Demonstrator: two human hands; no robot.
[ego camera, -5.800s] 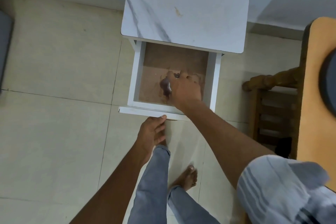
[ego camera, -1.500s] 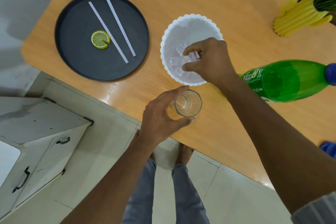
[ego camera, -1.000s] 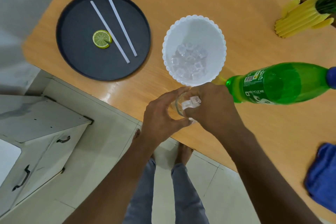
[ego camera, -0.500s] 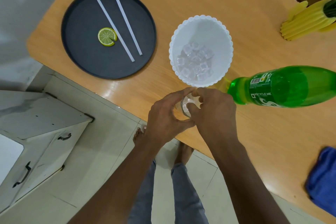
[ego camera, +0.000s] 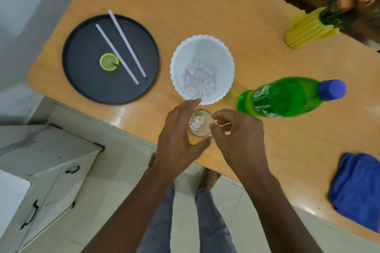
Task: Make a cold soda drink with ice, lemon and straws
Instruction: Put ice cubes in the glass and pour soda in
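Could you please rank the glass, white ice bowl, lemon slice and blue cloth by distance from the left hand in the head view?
1. Small clear glass, beside the left hand.
2. White scalloped ice bowl, just beyond.
3. Lemon slice, far left.
4. Blue cloth, far right.

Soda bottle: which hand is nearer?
Right. The right hand is just beside the base of the soda bottle; the left hand is farther, across the glass.

The person is wearing light blue-grey jeans. Both forearms are showing bare, with no sleeves in view. The feet are going bare on the tiled floor.
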